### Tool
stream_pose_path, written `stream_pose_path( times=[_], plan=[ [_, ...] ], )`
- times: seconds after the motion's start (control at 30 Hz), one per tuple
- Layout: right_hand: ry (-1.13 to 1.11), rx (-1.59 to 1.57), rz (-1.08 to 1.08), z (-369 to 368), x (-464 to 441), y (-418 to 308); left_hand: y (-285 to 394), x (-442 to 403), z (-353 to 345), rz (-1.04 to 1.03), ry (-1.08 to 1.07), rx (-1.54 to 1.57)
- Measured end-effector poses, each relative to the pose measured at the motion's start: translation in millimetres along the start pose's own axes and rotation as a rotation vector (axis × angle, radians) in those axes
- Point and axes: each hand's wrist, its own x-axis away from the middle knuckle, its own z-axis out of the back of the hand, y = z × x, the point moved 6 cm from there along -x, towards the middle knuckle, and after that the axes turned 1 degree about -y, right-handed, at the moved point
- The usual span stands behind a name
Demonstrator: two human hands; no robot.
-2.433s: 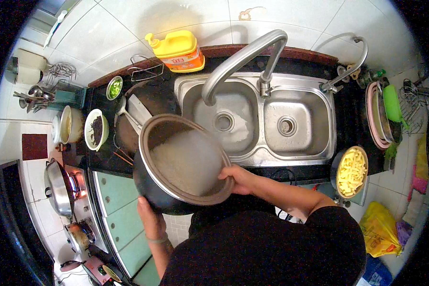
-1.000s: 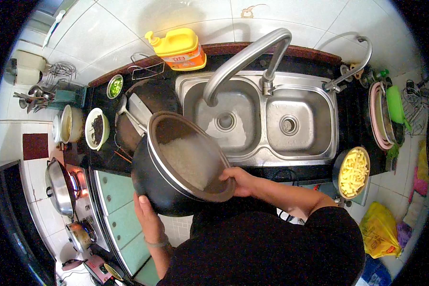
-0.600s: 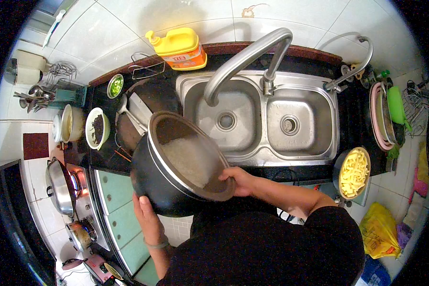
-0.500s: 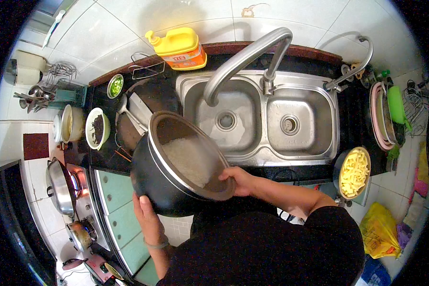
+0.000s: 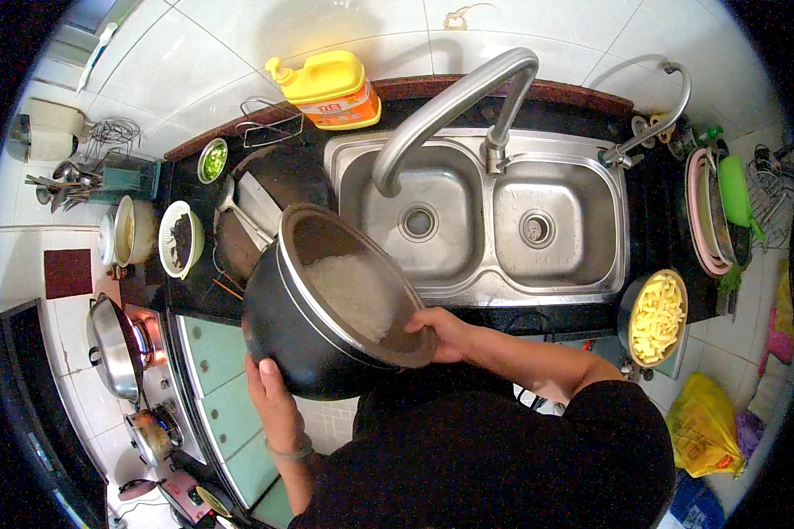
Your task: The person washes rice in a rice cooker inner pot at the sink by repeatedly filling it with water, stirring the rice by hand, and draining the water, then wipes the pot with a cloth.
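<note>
Between my two hands hangs a dark rice cooker inner pot [image 5: 304, 331], tilted with its mouth facing up and toward the sink's left basin. White rice [image 5: 348, 295] lies inside it; I cannot make out how much water is with it. My left hand [image 5: 276, 401] supports the pot's lower left side, with the thumb up along the wall. At the right end of the rim, my right hand [image 5: 441, 335] grips the edge, fingers over the inside. The pot's rim is beside the front left corner of the steel sink [image 5: 468, 291].
A curved faucet [image 5: 454, 106] arches over the left basin. A cutting board [image 5: 295, 172] with a cleaver [image 5: 258, 207] lies left of the sink. A bowl of cut yellow pieces [image 5: 657, 317] stands right. At left, a lidded wok [image 5: 115, 348] sits over a lit burner.
Both hands keep their hold and the pot stays at nearly the same tilt. The wet patch around the left basin's drain looks smaller. The view has shifted slightly.
</note>
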Motion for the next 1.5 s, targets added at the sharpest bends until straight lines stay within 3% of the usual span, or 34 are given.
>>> stream_pose_path(
  times=[0.17, 0.43, 0.53, 0.6, 0.67, 0.8, 0.87, 0.9, 0.93, 1.0, 1.07, 1.13, 1.2, 1.27, 1.33, 1.43, 1.5],
  plan=[
    [-0.092, 0.014, 0.002, -1.8, 0.8, -2.0, 2.6, 0.1, -4.1, -0.001, -0.009, 0.022],
    [-0.05, 0.009, -0.025, -5.9, 5.2, -3.6, -2.7, -2.8, -2.7, 0.032, -0.041, 0.012],
    [0.04, 0.06, 0.057, 11.7, -3.3, -7.9, -40.2, -10.9, -4.2, 0.161, -0.079, 0.235],
    [0.09, 0.116, 0.123, 25.6, -6.2, -14.0, -68.9, -13.2, -16.0, 0.283, -0.164, 0.623],
    [0.205, 0.332, 0.229, 34.8, -0.9, -30.8, -76.5, -13.4, -18.3, 0.281, -0.167, 0.469],
    [0.39, 0.572, 0.426, 36.6, 14.9, -59.9, -69.6, -15.8, -28.4, 0.243, -0.218, 0.594],
    [0.683, 0.891, 0.522, 61.6, 20.7, -78.3, -71.1, -18.2, -35.8, 0.238, -0.27, 0.663],
    [0.769, 0.99, 0.496, 64.7, 23.8, -84.6, -83.1, -19.7, -42.9, 0.35, -0.322, 0.674],
    [0.778, 0.999, 0.504, 45.9, 33.5, -92.7, -89.8, -19.8, -50.6, 0.461, -0.378, 0.68],
    [0.483, 1.201, 0.551, -5.5, 44.8, -103.9, -98.4, -18.0, -55.0, 0.517, -0.402, 0.639],
    [0.53, 1.337, 0.537, -1.9, 45.0, -112.9, -134.8, -9.5, -60.8, 0.763, -0.431, 0.524],
    [0.568, 1.474, 0.515, -0.9, 42.4, -125.4, -133.7, -6.5, -69.4, 0.697, -0.399, 0.527],
    [0.444, 1.59, 0.472, -3.4, 40.6, -139.5, -132.6, -0.9, -74.0, 0.752, -0.315, 0.608],
    [0.744, 1.389, 0.688, 9.8, 57.8, -181.2, -124.6, 2.2, -85.9, 0.693, -0.377, 0.726],
    [1.274, 1.842, 1.63, -18.0, 100.8, -213.9, -123.7, 2.7, -88.3, 0.703, -0.358, 0.655],
    [1.358, 1.984, 1.677, 2.1, 109.2, -237.0, -114.1, 0.9, -96.3, 0.661, -0.303, 0.675],
    [1.163, 1.822, 1.355, 30.8, 100.9, -245.5, -109.9, -3.2, -95.9, 0.632, -0.335, 0.677]
  ],
)
